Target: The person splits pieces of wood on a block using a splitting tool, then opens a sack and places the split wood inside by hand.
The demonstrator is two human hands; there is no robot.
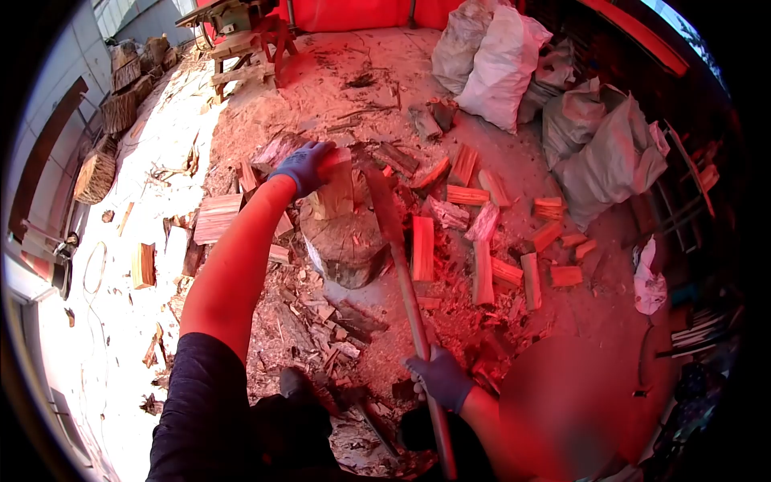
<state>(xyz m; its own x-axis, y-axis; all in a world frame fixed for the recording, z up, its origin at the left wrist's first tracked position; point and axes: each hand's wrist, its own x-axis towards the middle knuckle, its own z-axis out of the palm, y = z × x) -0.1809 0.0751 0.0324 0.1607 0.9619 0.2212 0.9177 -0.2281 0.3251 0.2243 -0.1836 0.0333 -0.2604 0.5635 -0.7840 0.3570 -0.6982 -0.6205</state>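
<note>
Just one axe [409, 297], right hand [443, 379]

Left glove [303, 170]: blue-grey, darker marks on back. Right glove [446, 379]: plain dusky blue-violet. Sleeve [201, 394]: near-black navy. Long handle [411, 309]: dull reddish brown. Chopping block [345, 249]: brown. Split wood [423, 249]: orange-red, streaked grain. Front sack [510, 68]: pinkish white; right-hand sack [614, 161]: grey-brown. Back sheet [353, 16]: vivid red. Floor [112, 353]: glaring white left, reddish pink mid. Stacked logs [119, 112]: brown, ridged bark.
</note>
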